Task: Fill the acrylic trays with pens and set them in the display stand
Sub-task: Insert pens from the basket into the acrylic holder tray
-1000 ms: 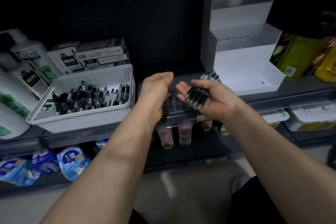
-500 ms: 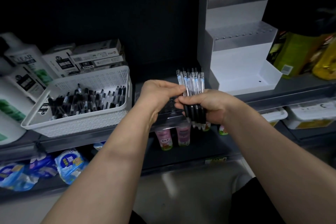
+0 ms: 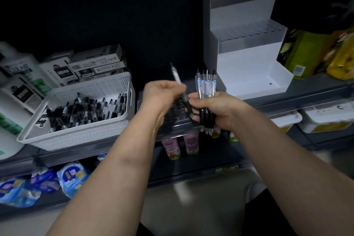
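Note:
My right hand (image 3: 214,107) grips an upright bundle of pens (image 3: 206,84), clear barrels up and black grips down. My left hand (image 3: 161,96) pinches a single pen (image 3: 177,74), tilted up and to the left, just apart from the bundle. Beneath both hands a clear acrylic tray (image 3: 177,123) with rows of holes lies on the shelf, mostly hidden by my hands. The white stepped display stand (image 3: 247,59) stands behind on the right; a perforated tray sits on its middle step. A white basket (image 3: 82,130) on the left holds several more pens.
Pen boxes (image 3: 95,65) and white bottles (image 3: 17,82) stand behind and left of the basket. Yellow and green packages (image 3: 316,53) sit right of the stand. Pink bottles (image 3: 189,142) and blue packs (image 3: 72,178) fill the lower shelf, with white tubs (image 3: 325,119) at lower right.
My right hand turned the pens upright from lying across its palm. My left hand then drew one pen out of the bundle and tilted it left.

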